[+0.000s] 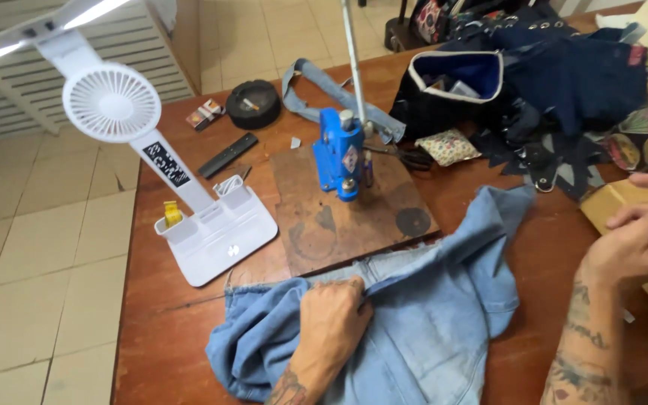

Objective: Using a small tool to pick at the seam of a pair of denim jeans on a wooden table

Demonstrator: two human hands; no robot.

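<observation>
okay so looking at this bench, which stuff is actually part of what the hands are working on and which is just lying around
In hand:
- light blue denim garment, gripped by the left hand
- cardboard box, under the right hand
- blue hand press on its wooden board, right beside the denim

Lying about:
- white desk fan lamp
- black ashtray
- remote control
- dark navy clothes

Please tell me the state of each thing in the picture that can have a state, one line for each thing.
Left hand: closed, gripping the light blue denim garment.
Light blue denim garment: crumpled, spread on the table.
Right hand: fingers bent, resting on a cardboard box.
Blue hand press: upright on its wooden board, nothing under it.
Desk fan: blades hidden behind grille, running or not unclear.
Lamp bar: lit.
Ashtray: holds a cigarette.
</observation>
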